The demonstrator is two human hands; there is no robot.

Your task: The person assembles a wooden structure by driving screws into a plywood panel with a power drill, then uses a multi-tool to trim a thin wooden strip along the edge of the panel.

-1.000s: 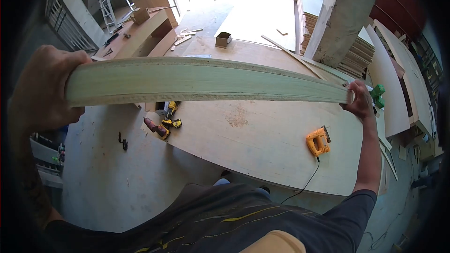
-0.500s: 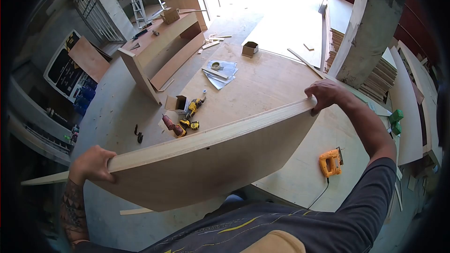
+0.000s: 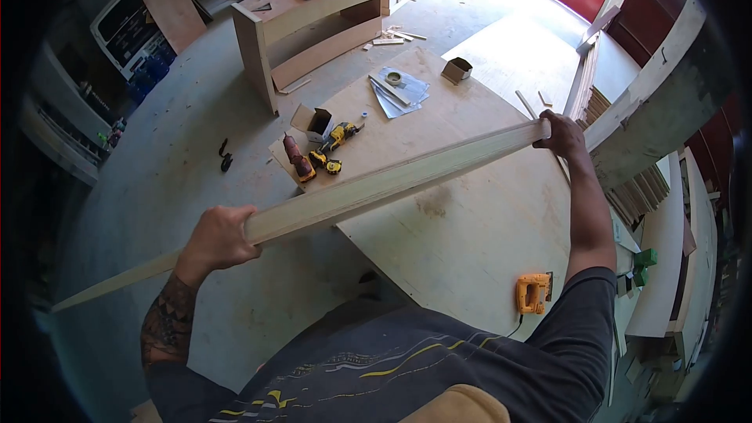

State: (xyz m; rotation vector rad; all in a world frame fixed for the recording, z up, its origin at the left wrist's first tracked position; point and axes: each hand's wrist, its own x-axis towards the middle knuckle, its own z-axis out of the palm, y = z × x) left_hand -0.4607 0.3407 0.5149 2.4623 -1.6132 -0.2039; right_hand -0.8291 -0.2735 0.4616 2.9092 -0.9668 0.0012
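A wooden panel (image 3: 399,174) crosses the head view on a slant, held up in front of my body and seen almost edge-on, with its right end higher. My left hand (image 3: 218,239) is closed round its lower left end. At the upper right end, my right hand (image 3: 562,137) grips the other corner, fingers wrapped over the edge. From beside my left hand a narrow pale wooden strip (image 3: 117,282) runs down to the lower left. Under and beyond the panel lies a broad plywood sheet (image 3: 478,227). An orange jigsaw (image 3: 534,294) with a black cord rests on it near my right forearm.
Past the panel sit a yellow power tool (image 3: 341,138), a dark red tool (image 3: 298,158) and an open small box (image 3: 315,121). Tape lies on plastic packets (image 3: 403,98). A wooden cabinet (image 3: 313,31) stands farther back. Stacked boards (image 3: 638,196) lean beside a concrete pillar (image 3: 658,113).
The panel has tipped from showing its broad face to nearly edge-on. Both hands still hold it, and my left hand sits higher and farther right in view. The camera view has shifted.
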